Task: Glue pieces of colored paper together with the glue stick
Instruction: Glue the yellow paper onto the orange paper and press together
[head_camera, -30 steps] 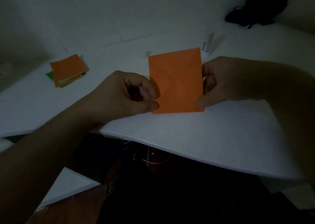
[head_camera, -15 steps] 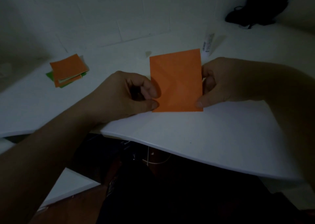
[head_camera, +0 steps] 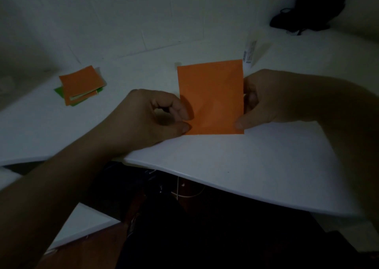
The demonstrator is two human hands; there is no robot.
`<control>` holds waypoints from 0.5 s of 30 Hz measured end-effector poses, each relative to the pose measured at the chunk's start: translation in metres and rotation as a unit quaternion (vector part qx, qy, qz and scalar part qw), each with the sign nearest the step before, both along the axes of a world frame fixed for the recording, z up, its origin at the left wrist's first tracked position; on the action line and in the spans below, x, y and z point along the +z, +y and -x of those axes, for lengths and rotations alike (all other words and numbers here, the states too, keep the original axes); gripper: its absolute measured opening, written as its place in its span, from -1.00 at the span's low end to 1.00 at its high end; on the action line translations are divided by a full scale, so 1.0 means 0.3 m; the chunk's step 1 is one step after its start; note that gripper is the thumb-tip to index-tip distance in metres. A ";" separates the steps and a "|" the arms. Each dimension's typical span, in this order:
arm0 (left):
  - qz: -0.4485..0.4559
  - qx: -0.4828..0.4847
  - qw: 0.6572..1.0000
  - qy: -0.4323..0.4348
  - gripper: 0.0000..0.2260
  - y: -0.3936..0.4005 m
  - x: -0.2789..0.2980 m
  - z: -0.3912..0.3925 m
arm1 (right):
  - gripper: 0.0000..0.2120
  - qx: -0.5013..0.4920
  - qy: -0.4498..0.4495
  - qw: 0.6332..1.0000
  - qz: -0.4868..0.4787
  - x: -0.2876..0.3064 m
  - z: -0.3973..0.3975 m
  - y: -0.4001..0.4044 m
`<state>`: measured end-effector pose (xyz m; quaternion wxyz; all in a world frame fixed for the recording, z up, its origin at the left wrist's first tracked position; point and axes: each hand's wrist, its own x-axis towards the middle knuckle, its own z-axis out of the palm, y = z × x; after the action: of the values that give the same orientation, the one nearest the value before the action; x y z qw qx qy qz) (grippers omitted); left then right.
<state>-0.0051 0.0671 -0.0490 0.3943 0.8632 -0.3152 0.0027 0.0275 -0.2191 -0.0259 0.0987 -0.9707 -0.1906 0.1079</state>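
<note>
Head view is showing us holding an orange paper (head_camera: 211,96) between both hands, just above the white table (head_camera: 235,166), near the middle of its front edge. Our left hand (head_camera: 151,115) is pinching the paper's lower left edge, with the thumb lying along the bottom corner and the curled forefinger pressing against the edge above it. Our right hand (head_camera: 272,98) is pinching the right edge, its thumb lying over the lower right corner on the front face and its other fingers curling behind the sheet. The paper is standing nearly upright, facing us, with its bottom edge close to the tabletop; we cannot tell whether it is touching.

Toward the table's far left corner, a small stack of papers (head_camera: 81,85) is lying flat, orange on top with green peeking out below. A glue stick (head_camera: 249,53) is standing at the far side of the table, just beyond the paper's upper right corner. A dark bag (head_camera: 307,12) is sitting at the far right corner.
</note>
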 end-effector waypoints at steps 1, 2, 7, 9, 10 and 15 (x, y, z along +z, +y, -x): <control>0.005 0.003 1.000 -0.002 -0.86 -0.001 -0.001 0.000 | -0.74 -0.004 -0.001 1.000 -0.003 -0.001 0.000 -0.002; 0.007 0.004 1.000 -0.004 -0.86 -0.001 -0.003 0.000 | -0.74 -0.008 -0.005 1.000 -0.006 -0.002 0.001 -0.003; 0.005 0.015 1.000 0.011 -0.86 0.001 -0.004 -0.009 | -0.73 -0.028 -0.003 1.000 -0.013 -0.001 0.021 -0.003; 0.003 0.019 1.000 0.012 -0.85 -0.001 -0.004 -0.011 | -0.74 -0.034 -0.002 0.999 -0.020 0.002 0.024 0.001; 0.000 0.019 1.000 0.011 -0.85 -0.003 -0.006 -0.011 | -0.74 -0.036 -0.003 0.999 -0.018 0.003 0.023 0.004; 0.008 0.021 0.999 0.031 -0.85 -0.002 -0.003 -0.013 | -0.78 -0.038 0.037 0.996 -0.074 0.014 0.048 0.011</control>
<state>-0.0012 0.0665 -0.0500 0.4105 0.8662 -0.2847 -0.0132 0.0132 -0.2157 -0.0217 0.1811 -0.9626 -0.1577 0.1257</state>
